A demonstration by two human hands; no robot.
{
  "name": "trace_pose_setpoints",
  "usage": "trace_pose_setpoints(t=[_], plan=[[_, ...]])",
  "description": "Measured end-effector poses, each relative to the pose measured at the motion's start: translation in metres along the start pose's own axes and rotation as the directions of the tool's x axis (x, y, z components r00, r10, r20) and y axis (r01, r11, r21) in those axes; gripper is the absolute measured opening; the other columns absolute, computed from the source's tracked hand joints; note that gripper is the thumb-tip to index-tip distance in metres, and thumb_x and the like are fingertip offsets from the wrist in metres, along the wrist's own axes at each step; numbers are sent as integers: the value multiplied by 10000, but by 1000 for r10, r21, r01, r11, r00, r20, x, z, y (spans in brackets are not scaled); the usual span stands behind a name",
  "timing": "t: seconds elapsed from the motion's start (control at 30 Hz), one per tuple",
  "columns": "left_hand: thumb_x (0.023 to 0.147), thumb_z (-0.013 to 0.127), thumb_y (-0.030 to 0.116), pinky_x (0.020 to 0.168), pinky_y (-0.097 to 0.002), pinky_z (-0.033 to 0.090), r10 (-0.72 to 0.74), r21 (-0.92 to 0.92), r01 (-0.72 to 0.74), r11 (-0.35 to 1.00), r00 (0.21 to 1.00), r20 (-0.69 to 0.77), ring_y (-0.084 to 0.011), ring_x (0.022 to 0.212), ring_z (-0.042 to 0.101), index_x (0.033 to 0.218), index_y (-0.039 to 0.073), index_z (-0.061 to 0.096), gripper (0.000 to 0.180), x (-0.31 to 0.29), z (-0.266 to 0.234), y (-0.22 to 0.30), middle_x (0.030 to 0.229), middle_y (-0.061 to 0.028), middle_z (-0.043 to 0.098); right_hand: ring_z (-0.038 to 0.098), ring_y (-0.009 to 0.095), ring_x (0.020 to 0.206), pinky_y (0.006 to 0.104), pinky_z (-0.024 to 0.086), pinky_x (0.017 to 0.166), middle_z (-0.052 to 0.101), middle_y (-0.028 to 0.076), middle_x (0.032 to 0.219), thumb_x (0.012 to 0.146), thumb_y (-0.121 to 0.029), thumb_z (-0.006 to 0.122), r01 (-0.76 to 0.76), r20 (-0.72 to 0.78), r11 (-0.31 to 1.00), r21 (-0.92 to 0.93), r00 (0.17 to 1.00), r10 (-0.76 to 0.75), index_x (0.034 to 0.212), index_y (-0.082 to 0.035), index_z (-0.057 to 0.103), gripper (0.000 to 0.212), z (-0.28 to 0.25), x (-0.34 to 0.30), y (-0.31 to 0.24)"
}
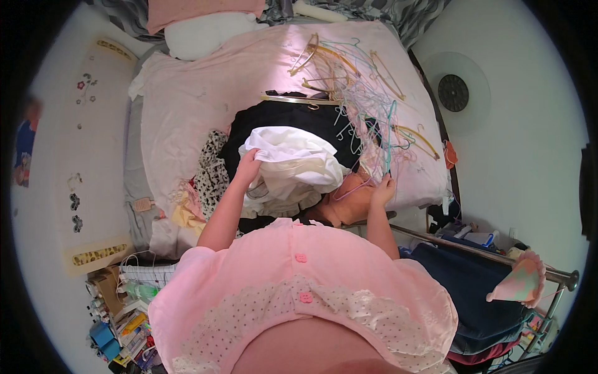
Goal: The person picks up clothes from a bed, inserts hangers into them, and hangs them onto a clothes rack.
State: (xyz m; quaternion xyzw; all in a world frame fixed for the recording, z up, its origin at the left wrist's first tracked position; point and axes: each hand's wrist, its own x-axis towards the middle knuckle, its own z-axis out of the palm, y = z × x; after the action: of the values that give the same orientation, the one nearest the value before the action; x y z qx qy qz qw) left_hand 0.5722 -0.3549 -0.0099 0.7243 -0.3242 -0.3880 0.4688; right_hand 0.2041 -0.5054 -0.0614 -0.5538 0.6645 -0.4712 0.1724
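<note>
My left hand [248, 167] is closed on the edge of a white garment [296, 153], which lies bunched over a black garment [268, 121] on the bed. Over to the right, my right hand [382, 189] has its fingers closed around the lower end of a teal clothes hanger [389, 140]. A pale purple hanger [354, 189] lies beside that hand, over an orange-brown cloth [354, 202]. Many thin hangers [367, 103] are tangled in a heap beyond my right hand, with gold-coloured hangers [416, 138] among them.
The bed's pink sheet [187, 106] spreads under everything. A black-and-white patterned garment [213, 168] lies left of the white one. At lower right, a metal rail [461, 245] carries dark clothes [458, 280]. Boxes and small items [124, 330] crowd the lower left. White walls stand on both sides.
</note>
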Motion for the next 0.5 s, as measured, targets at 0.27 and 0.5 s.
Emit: trace_pose_setpoints(t=[0.27, 0.5], plan=[[801, 528, 198, 748, -284, 419, 29, 18, -28, 999, 998, -52, -187, 857, 551, 972, -4, 570, 267, -15, -36, 11, 930, -108, 599, 334, 73, 436, 221, 264, 400, 414, -15, 511, 876, -315, 489, -441, 452, 823, 358, 853, 260, 576, -81, 467, 381, -12, 13, -5], [732, 566, 176, 940, -403, 308, 606, 694, -307, 651, 761, -231, -239, 961, 508, 865, 77, 629, 177, -37, -52, 41, 1014, -96, 544, 307, 52, 425, 205, 224, 409, 350, -50, 489, 873, -271, 489, -595, 881, 756, 274, 470, 50, 572, -129, 420, 340, -24, 19, -52]])
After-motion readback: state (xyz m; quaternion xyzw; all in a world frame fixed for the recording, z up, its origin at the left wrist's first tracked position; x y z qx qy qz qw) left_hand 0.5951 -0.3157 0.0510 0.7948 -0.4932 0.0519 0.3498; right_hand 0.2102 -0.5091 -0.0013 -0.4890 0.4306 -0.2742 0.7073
